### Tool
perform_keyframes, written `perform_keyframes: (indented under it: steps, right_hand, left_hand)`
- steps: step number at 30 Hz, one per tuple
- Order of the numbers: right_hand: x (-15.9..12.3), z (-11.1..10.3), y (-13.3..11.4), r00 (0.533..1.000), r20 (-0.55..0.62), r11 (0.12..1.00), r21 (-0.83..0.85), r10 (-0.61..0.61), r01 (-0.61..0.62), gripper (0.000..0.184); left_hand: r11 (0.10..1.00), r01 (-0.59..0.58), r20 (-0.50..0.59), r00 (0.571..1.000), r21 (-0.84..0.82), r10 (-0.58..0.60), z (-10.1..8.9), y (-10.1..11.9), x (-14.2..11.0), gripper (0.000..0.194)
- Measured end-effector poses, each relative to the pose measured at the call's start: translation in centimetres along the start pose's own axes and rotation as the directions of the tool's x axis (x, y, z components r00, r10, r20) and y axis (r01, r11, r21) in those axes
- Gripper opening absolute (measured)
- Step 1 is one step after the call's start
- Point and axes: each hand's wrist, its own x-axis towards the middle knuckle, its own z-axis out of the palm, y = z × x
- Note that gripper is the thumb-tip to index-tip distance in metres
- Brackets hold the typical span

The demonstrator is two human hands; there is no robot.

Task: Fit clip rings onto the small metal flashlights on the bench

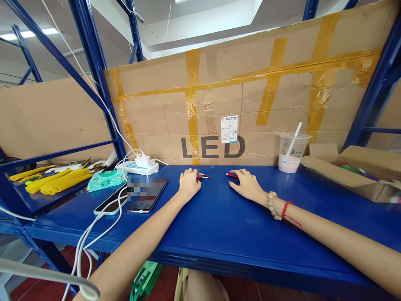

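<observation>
Both of my hands rest on a blue metal shelf top [219, 225] in front of a taped cardboard sheet marked LED [250, 104]. My left hand [189, 184] is curled closed over a small red-and-silver object [204, 176] whose tip pokes out to the right. My right hand [247, 184] lies palm down with fingers bent over a small red object [232, 175] that shows at the fingertips. A bead bracelet [273, 205] and a red string circle my right wrist.
Two phones [147, 194] on white cables lie at left beside a white power strip [138, 167] and a green tissue pack [106, 180]. Yellow tubes [56, 180] fill the left shelf. A plastic cup with straw [292, 154] and an open cardboard box [354, 171] stand at right.
</observation>
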Motion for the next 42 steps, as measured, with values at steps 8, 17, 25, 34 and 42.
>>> perform_keyframes:
  steps: [8, 17, 25, 34, 42]
  right_hand:
    - [0.5, 0.8, 0.7, 0.977, -0.047, 0.936, 0.279, -0.208, 0.213, 0.028]
    - [0.2, 0.3, 0.1, 0.953, 0.052, 0.930, 0.242, -0.298, 0.278, 0.027]
    - [0.0, -0.1, -0.2, 0.946, -0.020, 0.916, 0.245, -0.323, 0.318, 0.020]
    - [-0.3, -0.7, -0.7, 0.962, -0.042, 0.913, 0.309, -0.268, 0.268, 0.016]
    - [-0.4, -1.0, -0.9, 0.958, -0.083, 0.925, 0.250, -0.273, 0.285, 0.017]
  left_hand:
    - [0.979, -0.177, -0.060, 0.983, -0.105, 0.171, -0.1, 0.2, 0.1, 0.014]
    - [0.907, -0.375, -0.032, 0.926, -0.192, 0.376, -0.3, 0.7, -0.4, 0.012]
    - [0.899, -0.386, -0.020, 0.920, -0.206, 0.391, -0.2, 0.5, -0.2, 0.014]
    - [0.903, -0.381, -0.016, 0.923, -0.197, 0.385, -0.5, 0.5, -0.4, 0.018]
    - [0.892, -0.402, -0.025, 0.914, -0.206, 0.406, -0.5, 0.7, -0.5, 0.019]
